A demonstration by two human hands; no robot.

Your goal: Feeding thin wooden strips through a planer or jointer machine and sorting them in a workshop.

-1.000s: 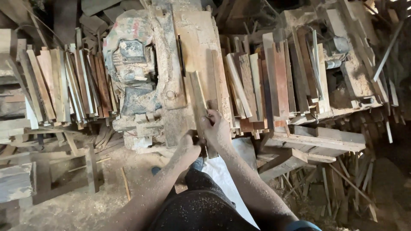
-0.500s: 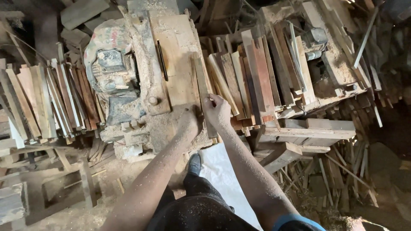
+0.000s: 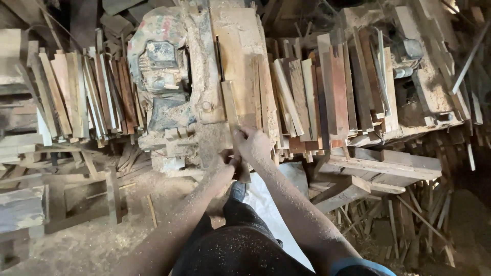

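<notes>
- The right hand [image 3: 251,143] has its fingers clamped on the near end of a narrow wooden strip [image 3: 231,115] that lies flat on the dusty saw tabletop [image 3: 240,46], pointing away from the person.
- The left hand [image 3: 223,166] sits just beside it at the tabletop's near edge, fingers curled round the strip's tail end, steadying it from below.
- The strip runs alongside a dark slot [image 3: 220,51] in the tabletop; whether a blade stands in it cannot be told.
- Judged from this, the step in hand is feeding the strip lengthwise along the slot.
- The next move calls for a straight, even push, with both hands kept clear of the slot line.
- A grimy motor [image 3: 161,66] sits left of the tabletop; cut slats [image 3: 327,92] are stacked to the right, and more slats [image 3: 82,97] to the left.
</notes>
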